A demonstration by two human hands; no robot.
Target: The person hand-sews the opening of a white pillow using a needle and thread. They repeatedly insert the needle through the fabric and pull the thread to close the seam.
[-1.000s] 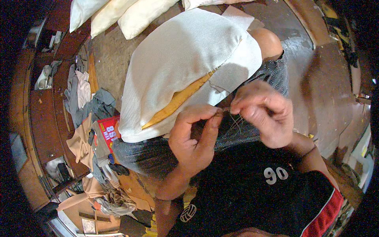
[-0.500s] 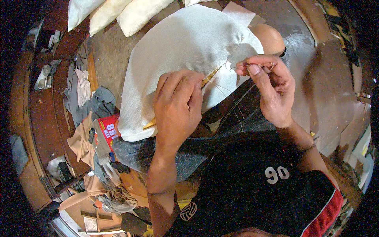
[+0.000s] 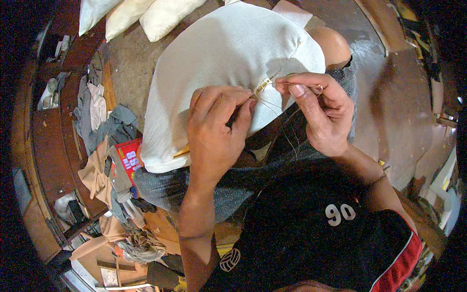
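A thin yellowish stick (image 3: 262, 86), with pale windings near its fine dark tip, lies across a white stuffed cushion (image 3: 214, 44) on my lap. My left hand (image 3: 217, 129) is closed round the stick, thumb and forefinger pinching it just below the windings; its other end shows past my wrist. Close to the tip, my right hand (image 3: 323, 109) pinches a fine strand (image 3: 292, 82) between thumb and fingers. Whether that strand is wire or thread I cannot tell. Loose thin threads (image 3: 287, 129) hang from the windings between my hands.
Several pale stuffed cushions (image 3: 165, 19) lie on the floor at the far left. Crumpled cloths (image 3: 114, 129), a red printed packet (image 3: 129, 158) and cardboard pieces are heaped at my left. Brown boards (image 3: 46, 141) stand along the left side. My knee (image 3: 331, 46) props the white cushion.
My right hand has moved left and slightly down, bringing its fingers nearer to the stick's tip. My left hand still grips the stick, its thumb and forefinger now bent differently.
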